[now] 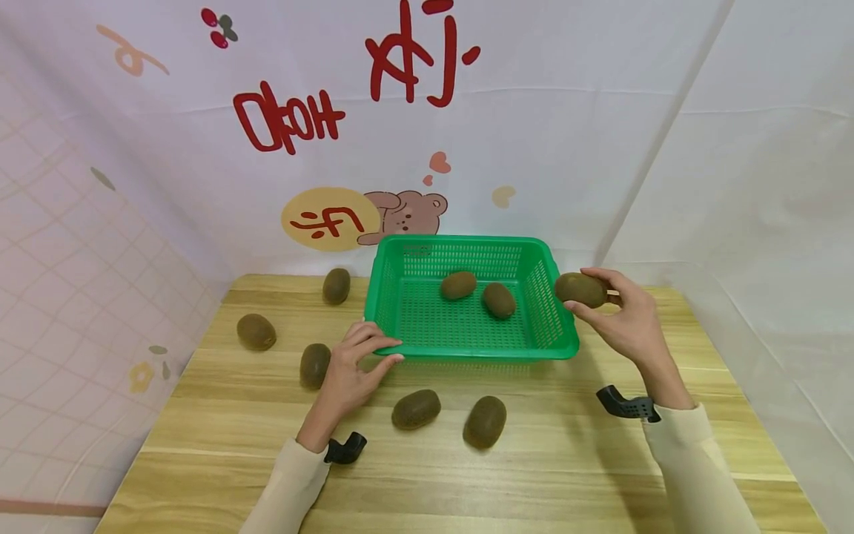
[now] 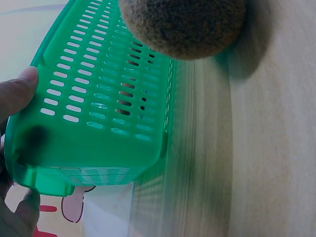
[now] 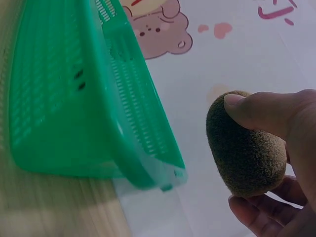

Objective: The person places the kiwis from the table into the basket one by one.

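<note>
A green plastic basket point(image 1: 467, 354) stands at the back of the table, with two kiwis inside, one kiwi point(image 1: 458, 285) left of another kiwi point(image 1: 499, 300). My left hand point(image 1: 353, 363) holds the basket's near left corner, thumb and fingertips on its rim. Just past the basket's right side, my right hand point(image 1: 623, 315) grips a brown kiwi point(image 1: 580, 289) between thumb and fingers. The right wrist view shows this held kiwi point(image 3: 244, 148) raised beside the basket's end. In the left wrist view, a loose kiwi point(image 2: 185, 24) lies close to the basket wall.
Left of the basket lie three kiwis: one at the back point(image 1: 336, 286), one farther left point(image 1: 256, 331) and one by my left hand point(image 1: 315, 366). In front are two more, a kiwi point(image 1: 416, 409) and another kiwi point(image 1: 485, 422). A printed cloth point(image 1: 534, 141) hangs behind the wooden table point(image 1: 414, 489).
</note>
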Motion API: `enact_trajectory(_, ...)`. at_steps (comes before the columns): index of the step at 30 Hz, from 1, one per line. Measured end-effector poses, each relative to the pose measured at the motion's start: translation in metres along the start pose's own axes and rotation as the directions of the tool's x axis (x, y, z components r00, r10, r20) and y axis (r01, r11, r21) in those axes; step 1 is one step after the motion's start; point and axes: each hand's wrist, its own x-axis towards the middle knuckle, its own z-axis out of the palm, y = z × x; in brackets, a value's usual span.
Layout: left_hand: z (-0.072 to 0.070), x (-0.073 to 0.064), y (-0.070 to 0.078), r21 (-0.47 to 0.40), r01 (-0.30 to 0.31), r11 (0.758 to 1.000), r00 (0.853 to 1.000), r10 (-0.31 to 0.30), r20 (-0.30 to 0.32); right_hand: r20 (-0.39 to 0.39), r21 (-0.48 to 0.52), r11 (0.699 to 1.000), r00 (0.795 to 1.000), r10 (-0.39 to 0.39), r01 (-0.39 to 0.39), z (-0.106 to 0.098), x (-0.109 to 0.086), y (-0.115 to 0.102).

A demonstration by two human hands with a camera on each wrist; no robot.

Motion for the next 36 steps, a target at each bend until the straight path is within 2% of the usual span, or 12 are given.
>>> enact_trajectory(9, -0.001, 0.001, 0.000, 0.002, -0.005, 1.000, 1.000, 0.005, 0.002, 0.020, 0.040, 0.995, 0.996, -0.089, 0.088, 0.012, -0.001, -0.012)
enact_trajectory(14, -0.001, 0.001, 0.000, 0.003, -0.008, 1.000, 1.000, 0.008, 0.003, 0.039, 0.047, 0.994, 0.994, -0.104, 0.102, 0.017, -0.001, -0.017)
enact_trajectory(26, 0.001, 0.000, 0.000, -0.001, -0.001, 1.000, 1.000, 0.001, 0.003, 0.126, 0.025, 0.996, 0.988, -0.086, 0.083, 0.028, -0.003, -0.021)
enact_trajectory(30, 0.001, 0.000, -0.001, 0.000, 0.011, 1.000, 1.000, -0.011, 0.010, 0.164, 0.016, 0.999, 0.986, -0.040, 0.038, 0.028, -0.004, -0.020)
enact_trajectory(36, 0.000, 0.002, 0.000, -0.001, 0.012, 1.000, 1.000, -0.012, 0.011, 0.182, 0.003, 1.000, 0.983, -0.008, 0.007, 0.025, -0.005, -0.022)
